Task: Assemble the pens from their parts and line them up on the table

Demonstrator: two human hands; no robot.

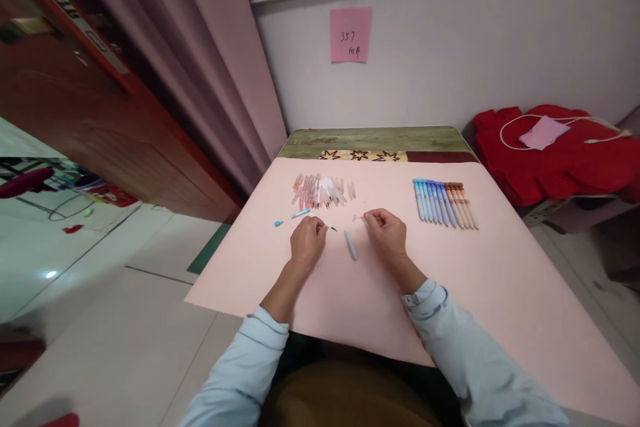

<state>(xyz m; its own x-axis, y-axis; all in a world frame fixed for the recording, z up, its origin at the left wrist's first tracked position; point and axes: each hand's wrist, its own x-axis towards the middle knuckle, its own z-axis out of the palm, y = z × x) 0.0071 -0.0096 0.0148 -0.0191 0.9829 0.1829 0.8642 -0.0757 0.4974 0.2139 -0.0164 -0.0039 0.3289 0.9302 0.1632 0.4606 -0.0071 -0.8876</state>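
Observation:
My left hand is closed around a thin pen refill whose tip points right. My right hand pinches a tiny part, perhaps a spring, too small to name surely. Between the hands a pale blue pen barrel lies on the pink sheet. Left of my left hand lie a small blue cap and a blue pen piece. Beyond the hands is a heap of loose pen parts.
A row of several assembled pens, blue and orange, lies at the right rear of the sheet. The table stands against a wall with a pink note. Red cloth with a white cable sits at the right. A curtain hangs at the left.

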